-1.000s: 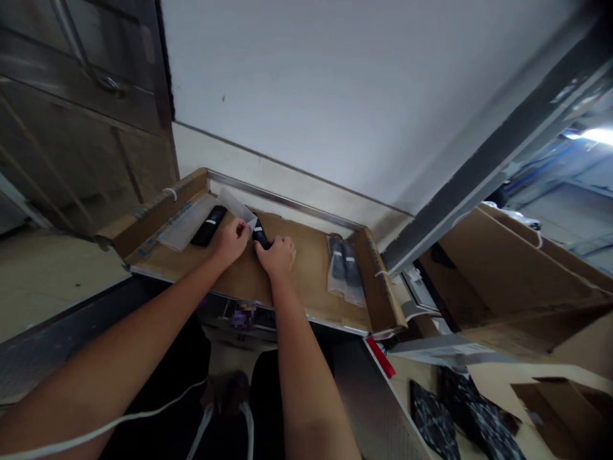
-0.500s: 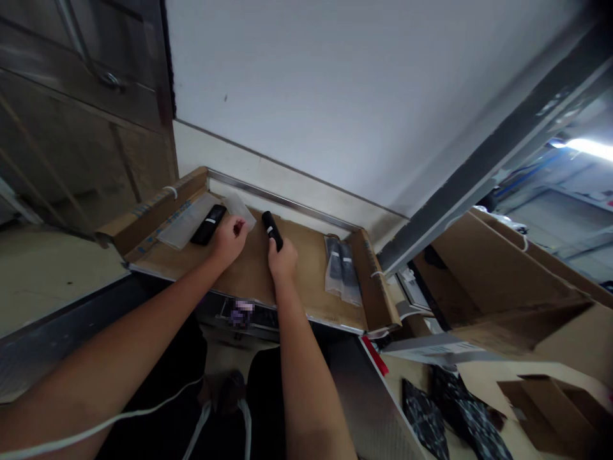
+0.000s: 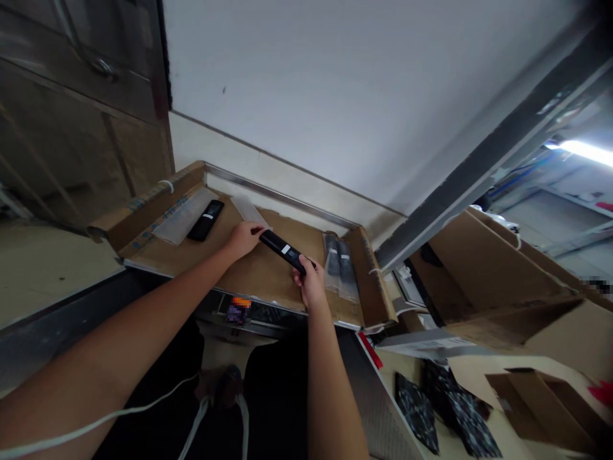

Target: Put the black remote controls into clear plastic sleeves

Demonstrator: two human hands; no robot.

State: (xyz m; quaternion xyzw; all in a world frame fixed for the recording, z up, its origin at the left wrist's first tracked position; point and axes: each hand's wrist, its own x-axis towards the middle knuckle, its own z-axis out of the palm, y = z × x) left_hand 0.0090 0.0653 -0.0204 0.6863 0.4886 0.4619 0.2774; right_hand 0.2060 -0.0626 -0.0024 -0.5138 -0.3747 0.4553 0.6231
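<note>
My right hand (image 3: 311, 281) is closed round the near right end of a long black remote-like device (image 3: 282, 247) with a white label. The device lies slantwise above the cardboard, its far end pointing to my left hand (image 3: 246, 239). Pinched between the left fingers is the edge of a translucent plastic bag (image 3: 246, 209), close to the device's tip; whether the tip is inside the bag I cannot tell. Another black device (image 3: 205, 220) rests at the left, partly over a flat stack of clear bags (image 3: 175, 220). At the right, two bagged devices (image 3: 341, 262) lie side by side.
A shallow cardboard tray (image 3: 268, 291) with raised side walls covers the worktop against a white wall (image 3: 287, 96). Large open cartons (image 3: 502, 275) stand to the right. Dark patterned bags (image 3: 460, 409) lie lower right. A white cable (image 3: 119, 415) crosses below my left arm.
My right hand has moved right and turned the device from nearly upright to slanted. The left hand has shifted slightly right, still at the bag, close to the device's end.
</note>
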